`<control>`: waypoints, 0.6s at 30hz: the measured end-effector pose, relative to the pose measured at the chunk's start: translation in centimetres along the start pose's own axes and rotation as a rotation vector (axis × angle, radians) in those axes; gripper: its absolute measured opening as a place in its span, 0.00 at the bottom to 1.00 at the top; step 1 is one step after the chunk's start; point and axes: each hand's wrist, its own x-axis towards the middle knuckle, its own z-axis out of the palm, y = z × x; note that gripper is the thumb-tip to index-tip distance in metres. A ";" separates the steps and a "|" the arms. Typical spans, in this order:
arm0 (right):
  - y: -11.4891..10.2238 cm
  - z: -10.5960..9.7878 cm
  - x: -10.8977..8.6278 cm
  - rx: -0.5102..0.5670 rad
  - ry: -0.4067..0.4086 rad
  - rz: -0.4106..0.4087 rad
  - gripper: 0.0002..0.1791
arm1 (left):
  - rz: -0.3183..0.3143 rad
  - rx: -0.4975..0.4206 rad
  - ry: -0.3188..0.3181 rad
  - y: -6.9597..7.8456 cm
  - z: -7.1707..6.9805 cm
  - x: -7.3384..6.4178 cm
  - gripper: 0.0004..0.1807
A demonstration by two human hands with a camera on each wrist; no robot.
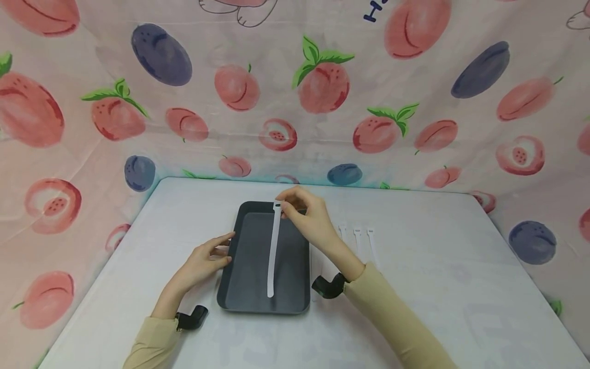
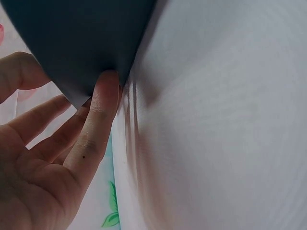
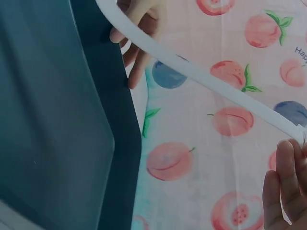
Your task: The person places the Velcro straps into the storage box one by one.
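Note:
A white strap (image 1: 274,251) with a slotted head, like a reusable cable tie, hangs over a dark grey rectangular tray (image 1: 246,306). My right hand (image 1: 311,215) pinches the strap near its head, above the tray's far side. In the right wrist view, the strap (image 3: 211,84) runs in a gentle curve across the picture. My left hand (image 1: 203,261) rests against the tray's left side, with extended fingers (image 2: 98,115) touching its outer wall. The tray lies on a white-covered table.
Several more white straps (image 1: 357,233) lie on the white table (image 1: 438,287) to the tray's right, partly hidden by my right forearm. A fruit-print cloth (image 1: 295,169) hangs behind the table and at its sides. Black wrist-worn devices (image 1: 193,318) sit on both wrists.

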 end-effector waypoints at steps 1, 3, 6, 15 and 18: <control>0.2 0.2 0.1 0.006 0.001 0.006 0.08 | 0.000 0.002 0.002 0.0 0.0 0.0 0.33; 0.5 0.7 0.2 0.020 0.001 0.020 0.09 | 0.000 0.005 0.005 0.0 0.0 0.0 0.33; 0.8 1.3 0.4 0.036 0.001 0.042 0.09 | 0.000 0.010 0.011 -0.1 0.1 0.1 0.33; 1.9 2.8 0.8 0.063 0.000 0.078 0.09 | -0.005 -0.012 0.007 -0.1 0.2 0.1 0.33; 2.3 3.2 1.0 0.070 -0.003 0.080 0.08 | -0.007 -0.012 0.008 -0.1 0.2 0.1 0.33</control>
